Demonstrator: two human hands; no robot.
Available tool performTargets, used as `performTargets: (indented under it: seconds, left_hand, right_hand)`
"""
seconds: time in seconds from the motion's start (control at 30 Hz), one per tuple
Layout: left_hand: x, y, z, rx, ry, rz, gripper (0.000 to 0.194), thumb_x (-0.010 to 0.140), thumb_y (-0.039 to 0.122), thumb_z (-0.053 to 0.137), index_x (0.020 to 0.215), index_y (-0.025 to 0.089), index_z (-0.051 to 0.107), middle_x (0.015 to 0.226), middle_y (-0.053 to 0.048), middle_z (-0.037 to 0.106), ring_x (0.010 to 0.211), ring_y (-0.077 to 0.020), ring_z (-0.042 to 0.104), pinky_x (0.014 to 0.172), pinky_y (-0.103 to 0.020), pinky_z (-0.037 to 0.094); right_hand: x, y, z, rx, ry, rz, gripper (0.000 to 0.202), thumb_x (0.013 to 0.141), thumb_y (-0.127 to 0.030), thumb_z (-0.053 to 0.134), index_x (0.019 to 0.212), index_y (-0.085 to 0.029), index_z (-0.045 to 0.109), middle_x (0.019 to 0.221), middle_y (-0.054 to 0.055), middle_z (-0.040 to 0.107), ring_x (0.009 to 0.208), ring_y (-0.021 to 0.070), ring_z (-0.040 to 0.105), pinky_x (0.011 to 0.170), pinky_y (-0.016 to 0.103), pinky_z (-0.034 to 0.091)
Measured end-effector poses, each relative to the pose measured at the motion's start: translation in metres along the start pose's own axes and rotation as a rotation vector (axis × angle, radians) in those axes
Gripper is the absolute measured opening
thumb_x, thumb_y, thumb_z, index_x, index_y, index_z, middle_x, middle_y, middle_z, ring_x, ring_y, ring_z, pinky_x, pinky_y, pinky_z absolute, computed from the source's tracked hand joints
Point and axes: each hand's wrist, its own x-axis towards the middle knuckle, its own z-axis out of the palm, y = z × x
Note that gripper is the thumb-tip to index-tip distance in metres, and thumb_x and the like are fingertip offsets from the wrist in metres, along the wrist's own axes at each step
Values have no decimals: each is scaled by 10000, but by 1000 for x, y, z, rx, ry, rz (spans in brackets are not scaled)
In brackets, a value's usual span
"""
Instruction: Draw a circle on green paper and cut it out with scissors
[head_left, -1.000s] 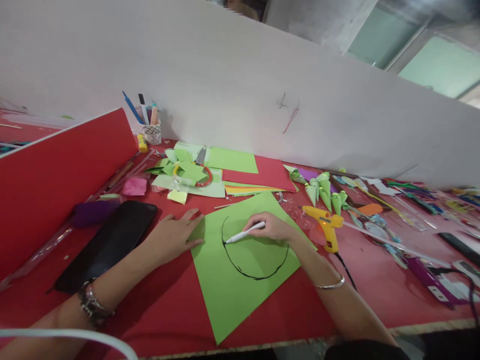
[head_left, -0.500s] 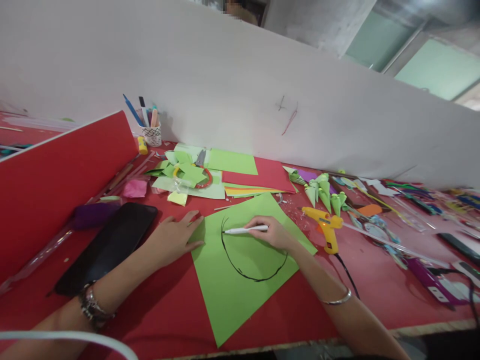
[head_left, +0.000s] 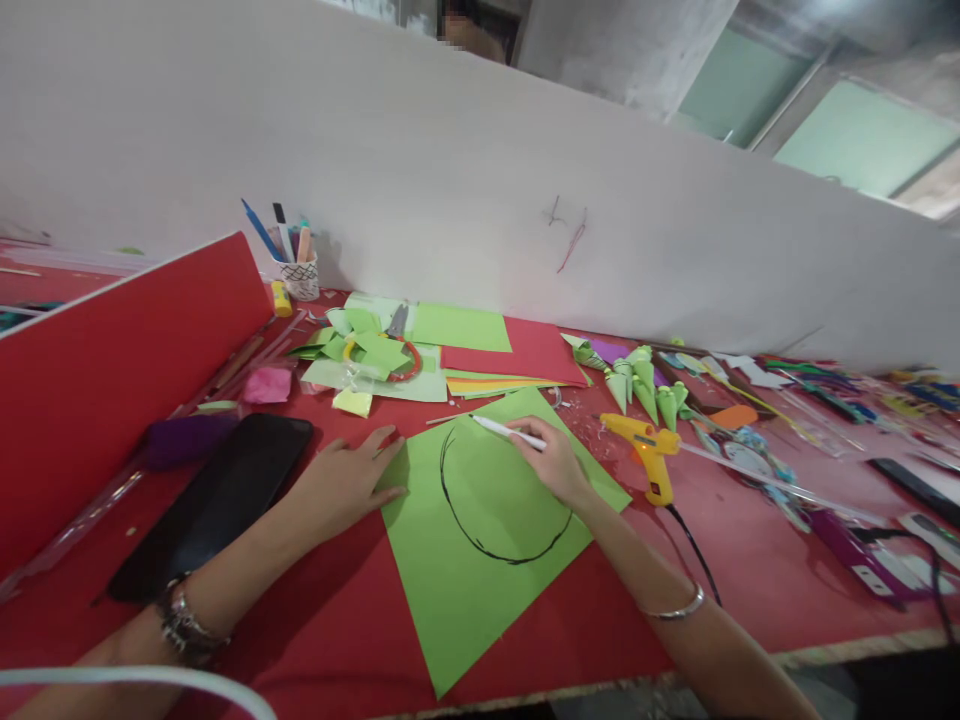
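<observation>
A green sheet of paper lies at an angle on the red tabletop, bearing a black hand-drawn circle that is open at the upper right. My right hand is closed around a white marker, its dark tip near the sheet's upper edge, to the right of the line's upper end. Whether the tip touches the paper I cannot tell. With fingers spread, my left hand rests flat at the sheet's left edge, fingertips on the paper. Beside the left forearm lies a black phone.
A yellow glue gun with its cord lies right of the sheet, near several green paper cones. Behind are coloured sheets, scissors among green scraps, and a pen cup. A red panel stands at left.
My right hand has moved the marker from the circle's left side up and to the right, and the line's upper-left end looks darker. My left hand has stayed in place.
</observation>
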Motion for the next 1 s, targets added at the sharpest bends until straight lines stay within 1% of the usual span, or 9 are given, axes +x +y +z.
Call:
performTargets:
  seconds: [0.07, 0.23, 0.3, 0.4, 0.47, 0.63, 0.73, 0.9, 1.0]
  left_hand:
    - [0, 1, 0, 9, 1, -4, 484, 840, 412, 438, 1268, 185, 428, 1358, -110, 384, 775, -231, 626, 752, -355, 418]
    - [0, 2, -1, 29, -4, -4, 464, 852, 380, 426, 1271, 179, 424, 1365, -109, 383, 786, -230, 629, 758, -352, 422]
    - [0, 2, -1, 28, -8, -3, 468, 855, 383, 416, 1276, 178, 418, 1371, -110, 374, 797, -231, 628, 764, -354, 422]
    - [-1, 2, -1, 21, -8, -7, 479, 853, 394, 410, 1280, 178, 414, 1377, -108, 364, 797, -235, 627, 760, -357, 426]
    - [-1, 2, 0, 11, -9, -11, 483, 851, 397, 411, 1280, 175, 417, 1377, -108, 365, 790, -238, 627, 763, -361, 426]
    - [-1, 2, 2, -38, -9, -31, 467, 854, 389, 397, 1278, 195, 423, 1383, -113, 353, 779, -233, 629, 781, -370, 417]
    - [-1, 3, 2, -45, -6, -32, 470, 857, 388, 393, 1283, 189, 417, 1379, -117, 358, 790, -240, 628, 778, -375, 417]
    - [-1, 5, 0, 19, -11, -31, 472, 856, 385, 417, 1279, 174, 422, 1373, -119, 370, 790, -242, 632, 756, -369, 431]
    - [-3, 9, 1, 36, 0, -34, 455, 858, 357, 425, 1270, 165, 433, 1362, -133, 383, 757, -230, 637, 750, -368, 437]
  right_hand:
    - [-5, 0, -2, 13, -57, -1, 322, 785, -458, 515, 915, -177, 602, 660, 19, 540, 468, 112, 380, 403, 231, 276]
    - [-14, -10, -1, 12, -302, -59, 258, 787, -396, 539, 889, -181, 640, 654, 9, 567, 509, 106, 420, 452, 220, 302]
    - [-13, -15, 1, 7, -337, -57, 258, 787, -392, 540, 887, -179, 645, 657, 8, 569, 522, 105, 425, 463, 217, 299]
    - [-9, -18, 4, 15, -350, -30, 282, 789, -412, 528, 907, -180, 638, 666, 7, 564, 508, 100, 409, 448, 213, 283]
    - [-5, -17, 6, 23, -307, -24, 291, 792, -423, 517, 910, -181, 628, 666, 5, 553, 502, 99, 401, 441, 213, 281]
    - [2, -10, 11, -23, -101, -2, 285, 797, -424, 495, 905, -185, 605, 672, 16, 552, 474, 106, 389, 417, 224, 274]
    - [2, -4, 10, -43, 9, 10, 293, 792, -430, 494, 909, -180, 591, 666, 26, 549, 473, 123, 403, 414, 239, 280]
    - [-6, 2, 0, -40, 79, 49, 361, 779, -500, 486, 920, -180, 578, 648, 23, 527, 470, 132, 399, 405, 246, 280]
    - [-12, 2, -5, -15, 84, 84, 421, 754, -562, 485, 907, -182, 583, 639, 23, 514, 473, 132, 395, 400, 246, 286]
